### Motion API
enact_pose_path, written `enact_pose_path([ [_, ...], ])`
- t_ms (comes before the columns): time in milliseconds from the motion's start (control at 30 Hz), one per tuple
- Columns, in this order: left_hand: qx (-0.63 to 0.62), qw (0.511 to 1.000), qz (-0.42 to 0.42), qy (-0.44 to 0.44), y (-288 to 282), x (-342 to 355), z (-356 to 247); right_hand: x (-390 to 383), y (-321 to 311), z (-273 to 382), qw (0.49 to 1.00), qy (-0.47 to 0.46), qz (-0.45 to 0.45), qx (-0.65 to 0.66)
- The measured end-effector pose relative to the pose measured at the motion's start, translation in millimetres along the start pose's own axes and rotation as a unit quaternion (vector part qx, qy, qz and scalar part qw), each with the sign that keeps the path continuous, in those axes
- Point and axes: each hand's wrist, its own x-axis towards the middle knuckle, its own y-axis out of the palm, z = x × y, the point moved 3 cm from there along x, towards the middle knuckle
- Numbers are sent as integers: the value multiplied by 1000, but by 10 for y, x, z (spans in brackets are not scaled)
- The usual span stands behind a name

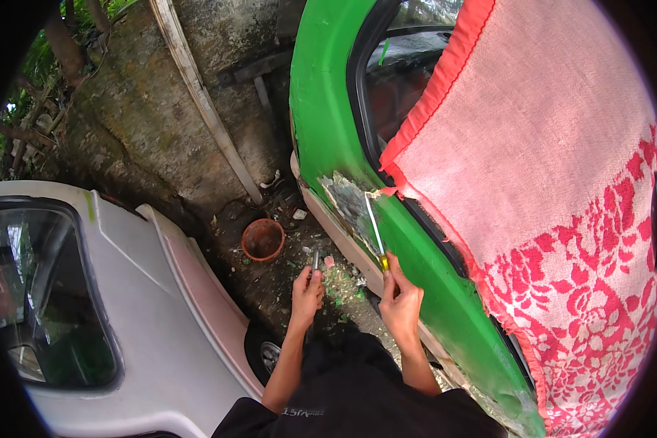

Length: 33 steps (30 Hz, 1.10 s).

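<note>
My right hand [401, 301] grips a long screwdriver [375, 226] by its yellow handle. Its thin shaft points away from me, the tip at the edge of a scraped patch [352, 204] on the green car [325, 135], where grey and pale layers show through the paint. Lower and to the left, my left hand [307, 296] is closed around a metal tool [315, 260]; only its short grey end shows above the fist, so its kind cannot be made out. This hand is held over the ground between two cars, apart from the green body.
A pink and red floral blanket [547, 160] covers the green car's top and part of its windows. A white car [146, 277] stands at the left. Between them lie an orange-brown pot [263, 239] and scattered green chips [339, 285]. A wooden plank [204, 98] leans against a stained wall [142, 109].
</note>
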Motion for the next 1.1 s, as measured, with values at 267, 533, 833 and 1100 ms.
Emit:
enact_pose_path([
  [267, -31, 1000, 1, 5, 36, 63, -51, 266, 229, -59, 999, -48, -2, -13],
  [533, 1, 999, -1, 49, -155, 33, -137, 131, 194, -245, 995, -82, -48, 14],
  [833, -7, 999, -2, 44, -115, 137, -187, 202, 357, -327, 999, -33, -32, 20],
  [1100, -28, 999, -2, 41, -127, 82, -187, 708, 987, -108, 998, -10, 23, 65],
])
